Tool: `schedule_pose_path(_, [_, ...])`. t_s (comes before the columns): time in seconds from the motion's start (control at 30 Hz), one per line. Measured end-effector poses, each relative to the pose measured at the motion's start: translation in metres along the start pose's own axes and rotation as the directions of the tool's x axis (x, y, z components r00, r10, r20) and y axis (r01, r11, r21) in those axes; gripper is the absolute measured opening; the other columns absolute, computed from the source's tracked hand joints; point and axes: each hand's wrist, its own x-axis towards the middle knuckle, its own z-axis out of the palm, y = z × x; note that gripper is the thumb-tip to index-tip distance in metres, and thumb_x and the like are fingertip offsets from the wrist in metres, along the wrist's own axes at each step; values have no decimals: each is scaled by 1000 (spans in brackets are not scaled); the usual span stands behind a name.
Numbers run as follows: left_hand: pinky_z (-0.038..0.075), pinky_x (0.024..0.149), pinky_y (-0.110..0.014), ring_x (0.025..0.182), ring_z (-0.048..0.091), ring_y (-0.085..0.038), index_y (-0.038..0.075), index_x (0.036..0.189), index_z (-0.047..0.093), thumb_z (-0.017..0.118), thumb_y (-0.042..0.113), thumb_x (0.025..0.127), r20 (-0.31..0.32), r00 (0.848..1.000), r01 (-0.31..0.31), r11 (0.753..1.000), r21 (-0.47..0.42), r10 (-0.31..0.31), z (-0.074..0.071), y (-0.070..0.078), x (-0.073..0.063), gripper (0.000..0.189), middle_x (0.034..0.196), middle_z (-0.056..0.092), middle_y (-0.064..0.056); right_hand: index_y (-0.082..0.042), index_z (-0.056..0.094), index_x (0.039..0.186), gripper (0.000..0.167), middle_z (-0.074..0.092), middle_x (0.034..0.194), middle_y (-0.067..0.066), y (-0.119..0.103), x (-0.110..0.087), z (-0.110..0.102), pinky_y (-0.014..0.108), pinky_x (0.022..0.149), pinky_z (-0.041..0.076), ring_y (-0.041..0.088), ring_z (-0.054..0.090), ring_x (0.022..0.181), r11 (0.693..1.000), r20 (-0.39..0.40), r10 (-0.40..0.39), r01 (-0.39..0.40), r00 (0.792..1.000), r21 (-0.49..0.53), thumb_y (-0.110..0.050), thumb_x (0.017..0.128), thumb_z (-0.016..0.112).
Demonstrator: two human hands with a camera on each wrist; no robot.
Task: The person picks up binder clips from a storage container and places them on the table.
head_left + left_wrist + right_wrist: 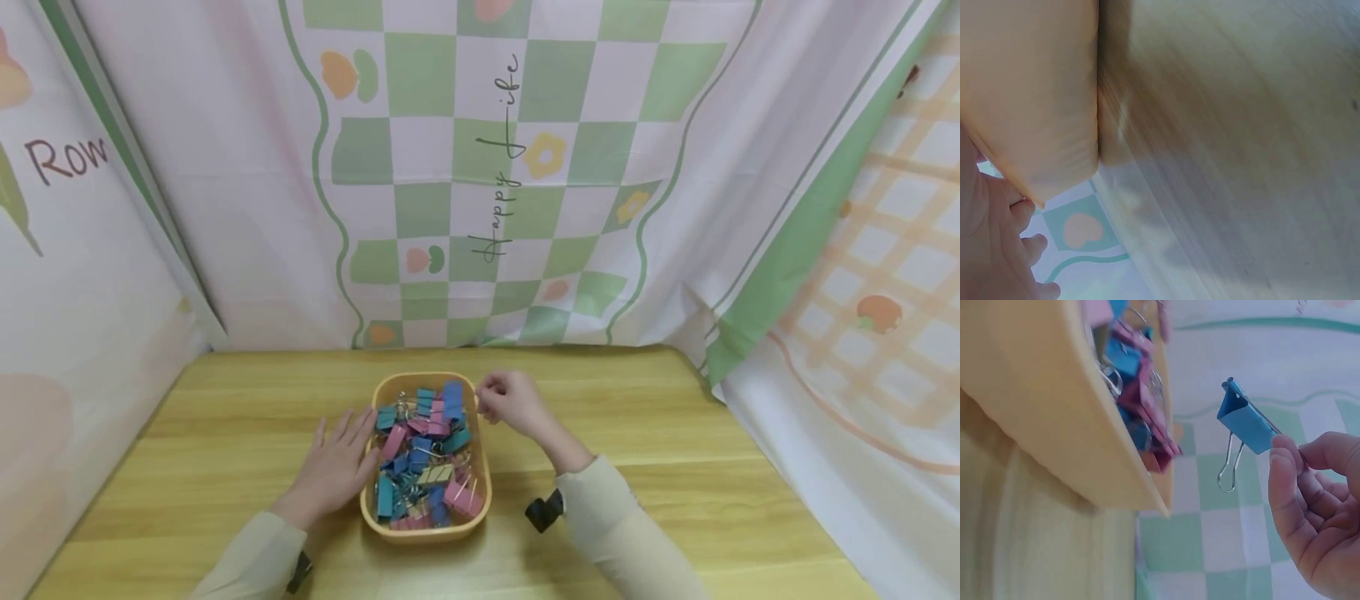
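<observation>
Pinching a blue clip [1249,428] in right hand [517,404], thumb against fingers, at one end of the body. Held up off the surface [247,400] near the far right corner of the basket [426,536]; can't tell whether over the rim or just outside it. Resting left hand [337,467] against the basket's left side, fingers extended and spread, not wrapped around anything.

To handle well: pinch firmly, on the end only, leaving the rest of the body free. Mind the loose wire loop, sticking out and likely to snag on the rim or on other clips [420,454]. Clear the rim with height before any sideways move. Avoid squeezing both handles together; would probably spread the mouth. With left hand, just steady the basket: light contact, no pushing down on the rim, so as not to tip or slide it.

On orientation: tilted, not level. Runs, by long axis, out from the fingers, seemingly down and left toward the basket. Shows its open triangular end away from the fingers, basket side. Carries one wire loop crosswise to that axis; can't give its exact heading. Can't make out the second handle clearly.
</observation>
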Motion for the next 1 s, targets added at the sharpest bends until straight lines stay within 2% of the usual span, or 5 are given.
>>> schedule_pose_path(0.1, [-3,106,-56,135,15,-37,2,144,25,37,34,98,2,1000,-1,1000,1,1,1,0,0,57,148,24,-14,9,62,89,15,61,66,9,2,6,-11,33,56,55,26,61,61,1000,-42,21,-21,999,16,-4,92,53])
schedule_pose_path(0.27, [-4,106,-56,135,15,-38,1,144,25,36,33,99,6,1000,4,1000,-7,-4,-1,0,-1,57,148,24,-15,10,62,93,17,62,66,11,13,16,-23,32,55,55,22,62,60,998,-109,51,-48,993,27,-3,92,52])
schedule_pose_path(0.5, [0,106,-57,134,16,-38,1,144,26,38,32,98,-7,1000,0,1000,8,0,1,-2,-1,56,147,25,-15,12,62,92,16,63,68,14,38,28,-28,30,54,55,16,60,56,992,-190,123,-113,974,61,-1,90,53])
schedule_pose_path(0.7, [3,106,-58,134,17,-38,1,144,26,38,32,98,-20,1000,1,1000,13,-1,2,-2,-2,56,147,25,-15,14,61,94,17,63,69,13,59,35,-25,28,56,54,14,59,57,980,-213,190,-174,958,93,0,91,52])
schedule_pose_path(1.0, [0,106,-56,135,14,-37,2,144,25,37,34,98,0,1000,12,1000,-3,-12,1,0,-1,57,148,24,-14,14,61,97,17,63,73,15,82,40,-19,29,60,55,20,62,64,971,-224,241,-235,944,55,2,90,52])
